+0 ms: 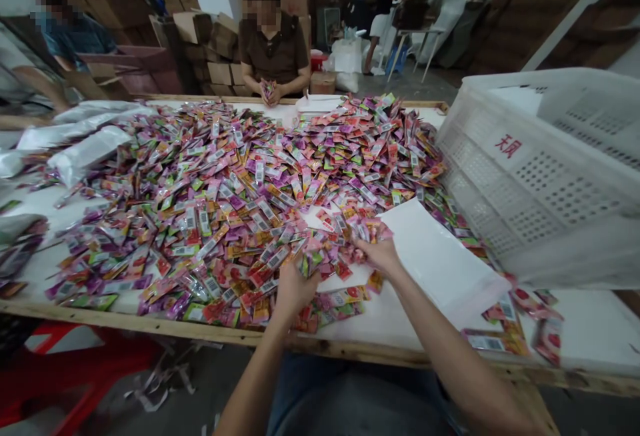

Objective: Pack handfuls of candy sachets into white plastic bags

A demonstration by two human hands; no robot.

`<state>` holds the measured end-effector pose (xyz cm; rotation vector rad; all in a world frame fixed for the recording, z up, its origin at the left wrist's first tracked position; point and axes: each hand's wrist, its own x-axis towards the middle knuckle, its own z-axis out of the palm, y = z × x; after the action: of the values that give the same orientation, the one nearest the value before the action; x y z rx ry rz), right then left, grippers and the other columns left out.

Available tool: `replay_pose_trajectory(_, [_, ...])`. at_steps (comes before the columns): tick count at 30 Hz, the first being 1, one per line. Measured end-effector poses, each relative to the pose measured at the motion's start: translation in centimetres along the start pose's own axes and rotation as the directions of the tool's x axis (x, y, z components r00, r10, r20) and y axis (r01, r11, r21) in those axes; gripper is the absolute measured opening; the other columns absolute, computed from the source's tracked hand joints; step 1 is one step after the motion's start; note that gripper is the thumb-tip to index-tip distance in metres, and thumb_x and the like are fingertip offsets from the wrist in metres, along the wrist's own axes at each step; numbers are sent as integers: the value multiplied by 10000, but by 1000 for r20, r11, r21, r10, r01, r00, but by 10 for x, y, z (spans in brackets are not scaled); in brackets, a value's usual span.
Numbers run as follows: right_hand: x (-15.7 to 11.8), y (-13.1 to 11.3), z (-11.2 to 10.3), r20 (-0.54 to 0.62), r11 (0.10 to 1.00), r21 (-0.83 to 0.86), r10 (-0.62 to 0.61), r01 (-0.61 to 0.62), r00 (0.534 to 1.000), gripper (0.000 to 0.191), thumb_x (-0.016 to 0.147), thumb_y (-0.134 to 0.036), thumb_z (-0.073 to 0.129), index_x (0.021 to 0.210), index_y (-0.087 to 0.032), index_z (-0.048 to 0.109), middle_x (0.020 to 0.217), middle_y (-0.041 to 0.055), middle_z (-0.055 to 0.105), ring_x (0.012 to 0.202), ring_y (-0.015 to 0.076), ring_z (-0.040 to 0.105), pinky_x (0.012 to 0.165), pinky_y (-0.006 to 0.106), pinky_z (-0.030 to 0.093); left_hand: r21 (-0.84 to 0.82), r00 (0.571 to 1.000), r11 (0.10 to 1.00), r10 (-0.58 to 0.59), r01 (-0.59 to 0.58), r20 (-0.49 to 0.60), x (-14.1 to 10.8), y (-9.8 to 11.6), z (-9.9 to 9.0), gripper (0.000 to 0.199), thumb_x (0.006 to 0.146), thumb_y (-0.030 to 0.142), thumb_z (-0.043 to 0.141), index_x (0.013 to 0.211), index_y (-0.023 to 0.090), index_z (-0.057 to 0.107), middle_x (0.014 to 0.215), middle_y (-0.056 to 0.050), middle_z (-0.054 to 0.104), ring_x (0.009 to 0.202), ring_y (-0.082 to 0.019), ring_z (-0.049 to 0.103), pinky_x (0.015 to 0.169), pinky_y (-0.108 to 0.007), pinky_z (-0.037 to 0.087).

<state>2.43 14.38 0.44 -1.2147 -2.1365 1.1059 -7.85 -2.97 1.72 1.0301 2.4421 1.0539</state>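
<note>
A wide heap of small, shiny printed packets (250, 203) in pink, purple, orange and green covers the white table. My left hand (294, 289) is at the near edge of the heap, its fingers curled round a few packets (311, 261) with green on them. To its right, my right hand (381, 255) grips a small bunch of pinkish packets (367, 228) between thumb and fingers. Beside my right forearm lies a flat white bag (440, 256). Some loose packets (345, 296) lie on the tabletop between my hands and the table's front edge.
A white perforated plastic crate (540, 176) stands tilted at the right. Filled clear bags (90, 149) lie at the left. Across the table a person (274, 49) holds packets; other people are farther back. A red stool (75, 369) is below the wooden edge (150, 326).
</note>
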Motion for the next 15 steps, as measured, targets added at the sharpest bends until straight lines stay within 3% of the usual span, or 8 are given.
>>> replay_pose_trajectory(2, [-9, -1, -17, 118, 969, -180, -149, 169, 982, 296, 622, -200, 570, 916, -193, 605, 820, 34, 683, 737, 202, 623, 644, 269, 471, -19, 997, 998, 67, -66, 40, -8, -4, -10, 248, 700, 198, 515, 940, 194, 581, 836, -29, 673, 855, -197, 629, 741, -270, 472])
replay_pose_trajectory(4, [-20, -4, -23, 333, 858, -364, -242, 361, 911, 450, 587, -107, 553, 1021, -218, 592, 867, 47, 681, 797, 231, 620, 680, 287, 458, 10, 984, 992, 123, -125, 128, -15, -6, -11, 273, 687, 173, 512, 953, 195, 569, 886, -42, 665, 879, -205, 624, 770, -292, 471])
replay_pose_trajectory(6, [-31, -6, -19, 480, 766, -451, -224, 458, 848, 603, 571, -39, 513, 1145, -224, 541, 892, 74, 679, 819, 258, 620, 692, 313, 456, 11, 970, 987, 157, -162, 183, -20, -10, -5, 345, 662, 148, 520, 1004, 192, 543, 944, -58, 652, 911, -208, 614, 797, -310, 469])
replay_pose_trajectory(7, [-35, -7, -15, 501, 753, -469, -204, 462, 841, 655, 571, -22, 497, 1195, -221, 507, 902, 85, 679, 821, 264, 621, 694, 324, 458, -19, 968, 986, 167, -167, 189, -22, -12, -1, 387, 653, 145, 527, 1037, 194, 523, 969, -59, 645, 925, -203, 608, 805, -309, 470])
replay_pose_trajectory(9, [-40, -4, -9, 455, 791, -453, -193, 412, 869, 698, 574, -16, 484, 1244, -209, 463, 956, 96, 670, 846, 261, 619, 715, 337, 465, -115, 973, 982, 166, -148, 163, -24, -18, 2, 448, 640, 159, 546, 1083, 205, 492, 991, -45, 639, 919, -181, 606, 806, -296, 476])
replay_pose_trajectory(11, [-40, 1, -12, 342, 883, -325, -224, 338, 913, 656, 593, -56, 504, 1231, -203, 470, 1039, 88, 646, 894, 242, 607, 749, 335, 470, -214, 987, 973, 117, -91, 113, -23, -24, -5, 426, 628, 201, 571, 1050, 208, 512, 897, -18, 656, 802, -163, 625, 742, -285, 502])
replay_pose_trajectory(13, [-35, 5, -23, 206, 963, -108, -223, 248, 953, 556, 609, -150, 566, 1162, -194, 517, 1050, 70, 641, 891, 221, 607, 763, 328, 479, -280, 998, 960, 45, -29, 51, -12, -29, -25, 308, 628, 250, 587, 932, 203, 568, 702, 13, 647, 652, -158, 616, 642, -285, 518])
replay_pose_trajectory(15, [-25, 7, -39, 111, 990, 76, -131, 123, 985, 415, 597, -277, 629, 998, -181, 586, 902, 54, 674, 769, 209, 625, 692, 319, 500, -309, 999, 951, -20, 7, -37, 13, -31, -52, 190, 639, 301, 600, 799, 200, 597, 574, 26, 608, 618, -168, 608, 608, -295, 519])
